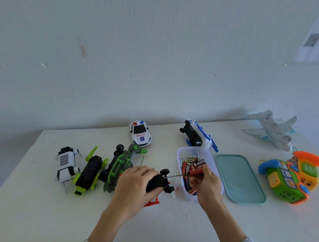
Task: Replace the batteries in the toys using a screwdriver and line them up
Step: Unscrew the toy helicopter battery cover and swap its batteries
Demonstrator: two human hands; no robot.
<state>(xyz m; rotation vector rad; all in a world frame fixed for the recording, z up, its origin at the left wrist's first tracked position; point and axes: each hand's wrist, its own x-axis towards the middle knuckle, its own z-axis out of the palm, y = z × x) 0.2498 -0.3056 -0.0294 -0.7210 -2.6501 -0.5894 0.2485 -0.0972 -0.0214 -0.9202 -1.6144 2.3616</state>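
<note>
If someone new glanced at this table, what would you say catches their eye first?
Most likely the two hands at the centre front: the left hand holds an overturned toy with black wheels, while the right hand grips a red-handled screwdriver pointed at its underside. Just behind sits an open white box of batteries, its teal lid lying flat to the right. At the far right, the bright orange and green toy phone stands out.

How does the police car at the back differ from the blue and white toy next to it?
The police car stands upright on its wheels, roof lights up; the blue and white toy vehicle lies tipped over, its black underside and wheels showing. The police car points toward the person, while the blue and white toy vehicle lies at a slant, touching the battery box. Both are mostly white with blue trim and sit near the table's far edge.
</note>
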